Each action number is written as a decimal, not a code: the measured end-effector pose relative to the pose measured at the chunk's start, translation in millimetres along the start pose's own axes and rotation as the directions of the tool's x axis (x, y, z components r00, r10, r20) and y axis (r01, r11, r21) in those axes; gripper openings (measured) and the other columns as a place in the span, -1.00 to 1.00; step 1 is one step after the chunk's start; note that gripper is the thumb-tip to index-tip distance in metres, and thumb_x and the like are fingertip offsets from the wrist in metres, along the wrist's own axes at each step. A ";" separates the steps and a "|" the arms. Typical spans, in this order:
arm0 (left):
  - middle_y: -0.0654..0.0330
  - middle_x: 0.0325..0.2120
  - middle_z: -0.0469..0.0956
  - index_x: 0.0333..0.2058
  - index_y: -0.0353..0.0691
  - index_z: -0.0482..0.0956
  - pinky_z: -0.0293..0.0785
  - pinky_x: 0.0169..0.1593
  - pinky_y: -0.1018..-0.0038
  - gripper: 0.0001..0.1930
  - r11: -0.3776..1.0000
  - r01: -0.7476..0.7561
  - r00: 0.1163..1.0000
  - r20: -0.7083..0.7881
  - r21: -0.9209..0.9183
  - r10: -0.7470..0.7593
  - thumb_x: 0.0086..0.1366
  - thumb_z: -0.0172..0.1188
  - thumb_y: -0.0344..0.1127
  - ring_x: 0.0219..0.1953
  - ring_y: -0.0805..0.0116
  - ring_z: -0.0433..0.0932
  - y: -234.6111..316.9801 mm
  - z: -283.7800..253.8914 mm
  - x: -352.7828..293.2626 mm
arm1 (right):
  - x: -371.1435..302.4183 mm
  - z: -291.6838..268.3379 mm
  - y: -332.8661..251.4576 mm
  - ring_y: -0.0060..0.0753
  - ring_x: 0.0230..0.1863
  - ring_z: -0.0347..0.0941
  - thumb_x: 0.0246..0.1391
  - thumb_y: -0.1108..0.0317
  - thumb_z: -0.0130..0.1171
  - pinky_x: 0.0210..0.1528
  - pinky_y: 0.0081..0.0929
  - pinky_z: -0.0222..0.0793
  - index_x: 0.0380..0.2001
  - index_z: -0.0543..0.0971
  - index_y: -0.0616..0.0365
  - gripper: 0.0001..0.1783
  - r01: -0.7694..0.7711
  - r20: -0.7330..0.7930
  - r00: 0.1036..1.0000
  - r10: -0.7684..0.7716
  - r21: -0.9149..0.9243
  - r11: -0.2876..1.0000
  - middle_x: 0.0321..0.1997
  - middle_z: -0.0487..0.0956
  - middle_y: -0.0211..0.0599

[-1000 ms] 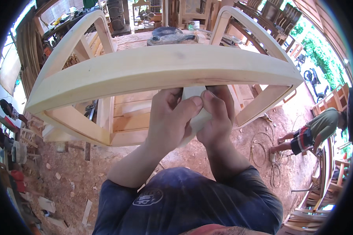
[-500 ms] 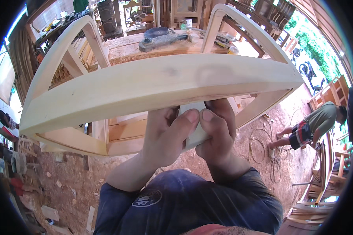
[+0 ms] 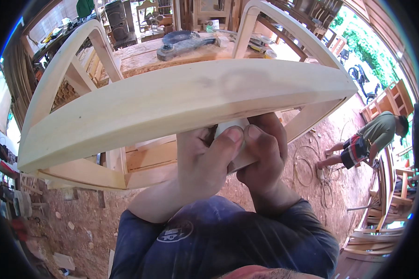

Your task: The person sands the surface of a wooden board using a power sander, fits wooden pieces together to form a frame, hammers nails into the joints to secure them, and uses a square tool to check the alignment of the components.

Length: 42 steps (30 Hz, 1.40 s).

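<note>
A large pale wooden furniture frame (image 3: 172,95) stretches across the view, with a broad curved rail in front and rounded arched sides behind. Below the rail, my left hand (image 3: 205,158) and my right hand (image 3: 265,151) are close together, closed with thumbs nearly touching. Both grip a pale, flat piece (image 3: 243,161) between thumbs and fingers; it looks like a folded sheet, but its kind is unclear. Some fingertips are hidden behind the piece and under the rail.
Behind the frame, a dusty power tool with a round disc (image 3: 186,46) lies on a wooden workbench (image 3: 139,58). A bent-over person (image 3: 375,137) stands at right near a coiled cord (image 3: 305,169) on the floor. Stacked timber (image 3: 370,244) lies at the lower right.
Both hands have shifted slightly right, and the pale piece is now tilted between the thumbs. The view has moved a little; the frame's left end sits lower.
</note>
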<state>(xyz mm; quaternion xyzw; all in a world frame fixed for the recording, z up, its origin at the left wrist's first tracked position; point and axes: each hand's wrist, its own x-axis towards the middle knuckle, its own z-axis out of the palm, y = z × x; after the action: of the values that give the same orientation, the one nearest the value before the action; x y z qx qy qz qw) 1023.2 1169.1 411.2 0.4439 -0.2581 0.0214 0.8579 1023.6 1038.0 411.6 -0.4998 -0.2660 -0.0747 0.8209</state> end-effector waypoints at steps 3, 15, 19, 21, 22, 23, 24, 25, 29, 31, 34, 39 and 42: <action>0.30 -0.32 0.55 0.02 -0.40 0.51 0.30 -0.36 0.66 -0.74 0.993 -0.113 0.993 0.031 0.040 0.111 0.42 0.02 -0.48 -0.40 0.69 0.40 -8.8 -7.8 3.9 | -4.4 1.8 3.4 -0.17 0.12 0.51 0.30 0.28 -0.09 0.18 -0.30 0.41 0.22 0.37 0.50 -0.45 -0.009 -0.064 0.998 0.002 -0.106 0.994 0.11 0.57 0.06; 0.09 0.12 0.51 0.27 -0.38 0.29 0.53 0.15 0.36 0.03 0.948 -0.186 0.982 0.024 0.257 0.186 -0.11 0.72 -0.19 0.14 0.32 0.54 -35.0 -16.7 0.5 | -1.4 -2.1 15.6 -0.09 0.16 0.50 0.38 -0.06 -0.36 0.23 -0.26 0.41 0.26 0.32 0.52 -0.22 0.067 -0.171 0.981 -0.093 -0.148 0.987 0.12 0.55 0.13; 0.08 0.02 0.60 0.14 -0.39 0.46 0.51 0.16 0.35 -0.07 0.943 -0.174 0.973 -0.100 0.282 0.209 -0.23 0.76 -0.26 0.07 0.33 0.59 -29.5 -12.2 3.4 | 0.4 2.9 20.1 -0.11 0.17 0.50 0.42 -0.20 -0.47 0.26 -0.26 0.40 0.29 0.29 0.52 -0.12 0.131 -0.223 0.963 -0.148 -0.091 0.987 0.14 0.53 0.12; 0.06 0.01 0.61 0.10 -0.39 0.50 0.56 0.09 0.40 -0.15 0.908 -0.111 0.980 -0.110 0.404 0.168 -0.19 0.71 -0.25 -0.03 0.29 0.64 -32.6 -14.8 6.5 | 1.5 6.8 20.5 -0.12 0.18 0.49 0.44 -0.27 -0.53 0.27 -0.26 0.39 0.30 0.27 0.51 -0.06 0.193 -0.271 0.941 -0.202 -0.059 0.979 0.15 0.53 0.12; 0.05 0.00 0.61 0.09 -0.40 0.50 0.58 0.08 0.40 -0.15 0.904 -0.022 0.987 -0.132 0.428 0.086 -0.19 0.71 -0.22 -0.05 0.26 0.65 -26.6 -13.6 3.1 | 1.3 8.7 23.5 -0.13 0.19 0.49 0.45 -0.30 -0.56 0.28 -0.26 0.39 0.31 0.26 0.51 -0.04 0.192 -0.285 0.937 -0.200 -0.055 0.980 0.15 0.52 0.11; 0.03 0.01 0.61 0.09 -0.41 0.51 0.56 0.10 0.38 -0.13 0.926 -0.106 0.991 -0.042 0.363 0.130 -0.21 0.72 -0.19 -0.03 0.24 0.64 -24.0 -17.4 6.4 | 1.2 14.3 24.2 -0.13 0.19 0.49 0.46 -0.33 -0.59 0.28 -0.26 0.39 0.32 0.26 0.51 -0.01 0.190 -0.288 0.937 -0.198 -0.054 0.980 0.16 0.52 0.11; 0.00 0.02 0.61 0.09 -0.42 0.51 0.55 0.12 0.36 -0.10 0.937 -0.190 0.982 0.050 0.294 0.184 -0.23 0.73 -0.15 0.00 0.22 0.63 -23.3 -19.0 6.4 | -1.4 19.1 21.3 -0.13 0.17 0.50 0.46 -0.33 -0.57 0.26 -0.27 0.41 0.30 0.27 0.53 -0.01 0.146 -0.256 0.952 -0.168 -0.103 0.984 0.14 0.53 0.12; 0.00 0.02 0.61 0.09 -0.42 0.51 0.55 0.12 0.36 -0.10 0.929 -0.192 0.979 -0.003 0.317 0.204 -0.23 0.73 -0.15 0.00 0.22 0.63 -26.4 -13.1 2.7 | -5.0 18.9 16.7 -0.11 0.18 0.51 0.48 -0.27 -0.48 0.24 -0.26 0.44 0.32 0.27 0.46 -0.10 0.113 -0.263 0.954 -0.146 -0.135 0.984 0.16 0.51 0.12; 0.04 0.00 0.60 0.16 -0.37 0.49 0.51 0.18 0.33 -0.22 0.861 -0.261 0.939 -0.091 0.437 0.331 0.00 0.61 -0.17 0.08 0.25 0.59 -19.3 -3.0 -16.4 | -29.7 2.8 28.6 -0.06 0.27 0.46 0.53 -0.10 -0.23 0.26 -0.19 0.47 0.36 0.26 0.28 -0.33 0.057 -0.219 0.966 -0.134 -0.327 0.943 0.26 0.41 0.08; 0.02 -0.01 0.60 0.15 -0.37 0.50 0.49 0.20 0.32 -0.26 0.783 -0.188 0.910 -0.196 0.593 0.367 0.05 0.58 -0.15 0.09 0.23 0.58 -23.2 -4.8 -45.3 | -44.4 -28.1 59.3 -0.07 0.31 0.41 0.53 -0.11 -0.24 0.31 -0.17 0.40 0.36 0.25 0.31 -0.31 0.037 -0.125 0.981 -0.146 -0.622 0.782 0.30 0.39 0.05; 0.05 -0.12 0.66 0.07 -0.32 0.58 0.58 0.06 0.30 -0.44 0.574 -0.166 0.812 -0.220 0.801 0.541 0.15 0.50 -0.17 -0.07 0.23 0.66 -43.8 -19.1 -106.3 | -80.0 -74.3 104.3 -0.11 0.33 0.37 0.53 -0.13 -0.26 0.33 -0.14 0.35 0.38 0.25 0.33 -0.28 0.041 0.043 0.999 -0.020 -0.591 0.806 0.31 0.39 0.03; 0.09 -0.40 0.71 -0.24 -0.28 0.72 0.64 -0.29 0.47 -0.84 0.406 0.170 0.665 -0.409 0.898 0.625 0.16 0.35 -0.55 -0.37 0.32 0.74 -47.3 -95.2 -273.5 | -157.9 -138.6 139.8 -0.21 0.11 0.52 0.49 -0.09 -0.13 0.09 -0.14 0.46 0.13 0.50 0.30 -0.39 -0.276 0.004 0.897 0.442 -0.775 0.568 0.05 0.58 -0.10; 0.08 -0.36 0.71 -0.15 -0.29 0.70 0.65 -0.18 0.38 -0.78 0.453 0.601 0.380 -0.734 0.659 0.563 0.21 0.32 -0.41 -0.32 0.24 0.72 -24.9 -187.0 -350.6 | -202.0 -140.0 152.0 -0.16 -0.18 0.62 0.31 0.19 0.20 -0.09 -0.17 0.51 -0.04 0.60 0.24 -0.66 -0.232 -0.019 0.759 0.651 -0.942 0.244 -0.26 0.67 -0.14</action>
<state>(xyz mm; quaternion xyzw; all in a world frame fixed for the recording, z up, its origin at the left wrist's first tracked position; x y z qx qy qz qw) 805.5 1366.0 142.2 0.7269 0.3284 0.3834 0.4656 962.1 962.9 139.4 -0.9191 -0.1767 0.1317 0.3267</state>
